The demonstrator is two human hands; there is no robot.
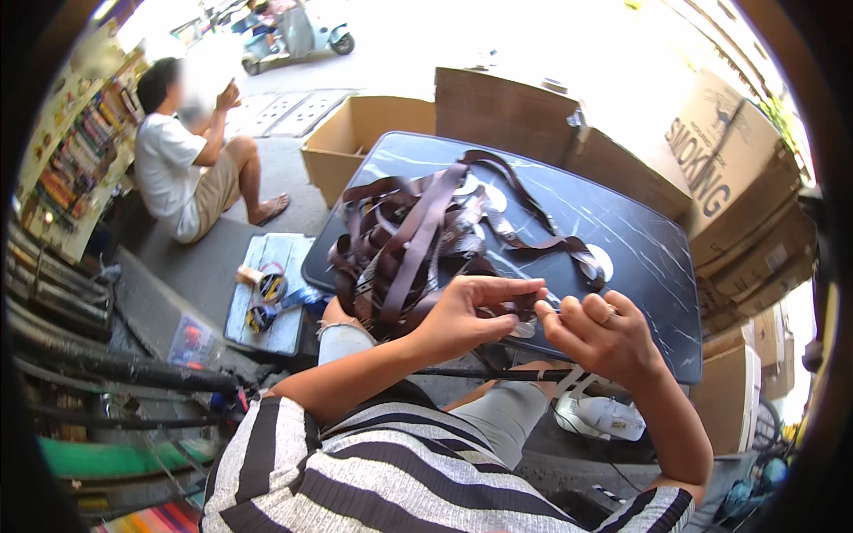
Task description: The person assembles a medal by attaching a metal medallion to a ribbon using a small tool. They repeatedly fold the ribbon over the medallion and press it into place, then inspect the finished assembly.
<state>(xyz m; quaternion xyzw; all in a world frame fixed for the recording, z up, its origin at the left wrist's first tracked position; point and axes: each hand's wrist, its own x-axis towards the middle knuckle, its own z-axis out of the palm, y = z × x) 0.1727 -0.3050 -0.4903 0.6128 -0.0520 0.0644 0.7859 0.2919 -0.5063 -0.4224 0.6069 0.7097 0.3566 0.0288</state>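
Your left hand [466, 309] points its fingers to the right, with the thumb apart below them and a dark bit of strap showing in the gap; I cannot tell whether it grips that bit. Your right hand [604, 336] is curled, its thumb and forefinger drawn in close by the left fingertips; what they pinch, if anything, is too small to tell. A clear piece [524, 330] shows just under your fingertips. The brown straps [418, 222] lie in a tangled heap on the black table [653, 284], beyond and to the left of your hands, and one loose length runs right to a white disc [601, 263]. Below the table, to your right, stands a white machine [611, 417]. To your left is a pale bench [238, 313] with tape rolls [260, 317] on it. Past the table stands an open box [329, 162]; stacked cartons [736, 191] rise at right. A person [169, 164] in a white shirt sits at upper left, with a scooter [306, 35] beyond
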